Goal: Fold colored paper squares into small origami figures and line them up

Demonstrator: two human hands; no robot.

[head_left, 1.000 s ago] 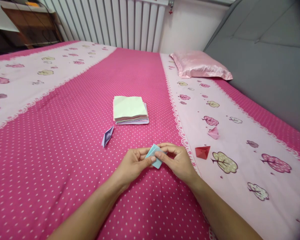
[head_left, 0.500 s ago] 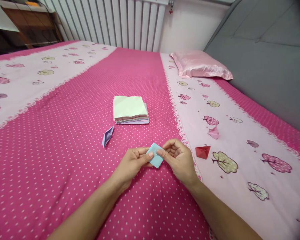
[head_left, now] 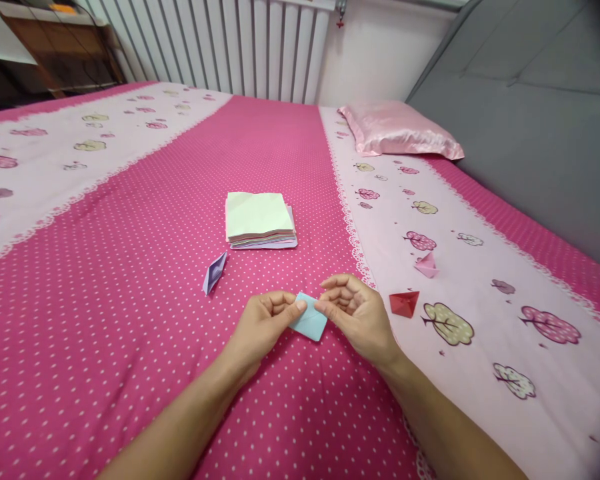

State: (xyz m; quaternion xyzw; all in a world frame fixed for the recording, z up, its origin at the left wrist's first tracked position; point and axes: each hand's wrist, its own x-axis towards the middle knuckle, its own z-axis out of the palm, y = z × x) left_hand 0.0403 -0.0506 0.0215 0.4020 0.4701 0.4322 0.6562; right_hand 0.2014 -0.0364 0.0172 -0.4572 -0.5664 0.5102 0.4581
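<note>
A small folded light blue paper (head_left: pixel 310 321) is held between my two hands, just above the pink dotted bedspread. My left hand (head_left: pixel 269 325) pinches its left side, thumb on top and fingers behind. At the upper right edge, my right hand (head_left: pixel 357 317) grips it with the thumb in front; its other fingers are curled and partly spread. To the left of my hands lies a purple folded paper boat (head_left: pixel 215 273). A red folded paper boat (head_left: pixel 405 304) and a pink one (head_left: pixel 427 265) lie to the right of my right hand.
A stack of coloured paper sheets (head_left: pixel 260 217), pale green on top, lies beyond my hands. A shiny pink pillow (head_left: pixel 400 128) rests against the grey headboard (head_left: pixel 530 113) at the back right. A white radiator (head_left: pixel 220 47) stands along the far wall.
The light blue paper has turned from a diamond tilt to a flatter, wider angle in my hands. My right fingers have lifted slightly. The boats and the stack have stayed put.
</note>
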